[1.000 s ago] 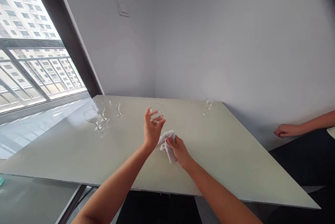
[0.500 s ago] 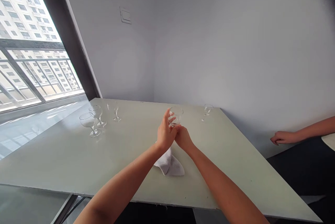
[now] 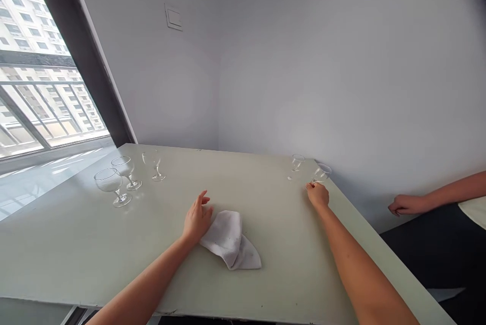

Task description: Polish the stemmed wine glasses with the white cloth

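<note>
At the table's right side, my right hand (image 3: 318, 195) is closed around the lower part of a stemmed glass (image 3: 322, 172), whose bowl shows above the fingers. A second glass (image 3: 297, 163) stands just left of it. My left hand (image 3: 198, 217) has its fingers apart and holds nothing, at the left edge of a crumpled pale cloth (image 3: 228, 234). On the left part of the table stand three more stemmed glasses, a near one (image 3: 110, 181), one behind it (image 3: 124, 167) and a farther one (image 3: 152, 160).
The pale table (image 3: 152, 244) reaches back to a grey wall corner. A window (image 3: 41, 82) with a railing outside is at the left. Beyond the table's right edge are another person's hand (image 3: 404, 204) and dark clothing.
My right hand has moved right with the glass, away from my left hand. My left hand has let go of the glass and come down left beside the cloth. The view has shifted slightly.
</note>
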`<state>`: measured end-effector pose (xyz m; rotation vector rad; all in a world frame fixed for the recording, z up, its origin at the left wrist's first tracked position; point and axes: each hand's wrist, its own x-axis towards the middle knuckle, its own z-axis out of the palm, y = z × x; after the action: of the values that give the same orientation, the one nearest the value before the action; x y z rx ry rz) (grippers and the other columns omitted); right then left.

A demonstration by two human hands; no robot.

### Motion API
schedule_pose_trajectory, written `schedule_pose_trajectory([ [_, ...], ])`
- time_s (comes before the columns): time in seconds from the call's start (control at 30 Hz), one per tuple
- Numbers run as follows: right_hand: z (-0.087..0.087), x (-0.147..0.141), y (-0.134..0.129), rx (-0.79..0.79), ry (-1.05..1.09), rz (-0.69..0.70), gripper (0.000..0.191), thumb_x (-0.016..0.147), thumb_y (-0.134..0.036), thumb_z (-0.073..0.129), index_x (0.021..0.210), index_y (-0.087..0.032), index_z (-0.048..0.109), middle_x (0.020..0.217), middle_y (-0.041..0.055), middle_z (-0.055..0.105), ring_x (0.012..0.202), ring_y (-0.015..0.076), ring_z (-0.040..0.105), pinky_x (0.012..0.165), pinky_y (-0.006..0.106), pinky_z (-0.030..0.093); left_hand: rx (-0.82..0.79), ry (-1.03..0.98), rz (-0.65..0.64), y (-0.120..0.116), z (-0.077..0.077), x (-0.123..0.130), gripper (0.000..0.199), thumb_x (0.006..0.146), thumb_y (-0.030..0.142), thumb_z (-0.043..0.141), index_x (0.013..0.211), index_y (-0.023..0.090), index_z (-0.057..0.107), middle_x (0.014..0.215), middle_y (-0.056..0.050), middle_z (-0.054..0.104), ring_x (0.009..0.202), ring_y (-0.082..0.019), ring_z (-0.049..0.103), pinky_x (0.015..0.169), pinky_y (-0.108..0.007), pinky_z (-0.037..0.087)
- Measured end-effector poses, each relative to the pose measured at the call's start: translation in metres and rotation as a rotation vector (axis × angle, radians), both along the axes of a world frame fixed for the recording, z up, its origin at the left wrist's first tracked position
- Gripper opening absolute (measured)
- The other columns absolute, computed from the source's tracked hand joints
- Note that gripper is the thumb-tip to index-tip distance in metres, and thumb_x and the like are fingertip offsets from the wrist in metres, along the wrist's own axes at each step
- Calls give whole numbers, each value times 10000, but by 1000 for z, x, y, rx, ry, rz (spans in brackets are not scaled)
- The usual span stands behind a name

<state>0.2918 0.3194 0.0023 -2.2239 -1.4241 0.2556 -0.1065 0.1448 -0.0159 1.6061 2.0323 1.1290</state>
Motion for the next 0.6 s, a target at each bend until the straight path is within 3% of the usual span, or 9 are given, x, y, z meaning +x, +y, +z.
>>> schedule_pose_trajectory([
  [0.33, -15, 6, 54, -71, -2, -36, 259, 746, -377, 491, 776, -172, 646, 823, 121, 637, 798, 254, 600, 622, 318, 429, -51, -21, 8, 5, 4, 2, 414, 764, 220, 452, 1175, 265, 418, 1003, -15, 596, 925, -159, 541, 818, -321, 409],
  [0.6, -9, 3, 42, -40, 23, 36, 305, 692, -369, 552, 906, -167, 632, 861, 139, 641, 747, 255, 595, 611, 327, 405, 53, -205, 39, 6, -1, 5, 380, 699, 147, 502, 1062, 257, 524, 932, -18, 607, 856, -149, 548, 778, -303, 418],
])
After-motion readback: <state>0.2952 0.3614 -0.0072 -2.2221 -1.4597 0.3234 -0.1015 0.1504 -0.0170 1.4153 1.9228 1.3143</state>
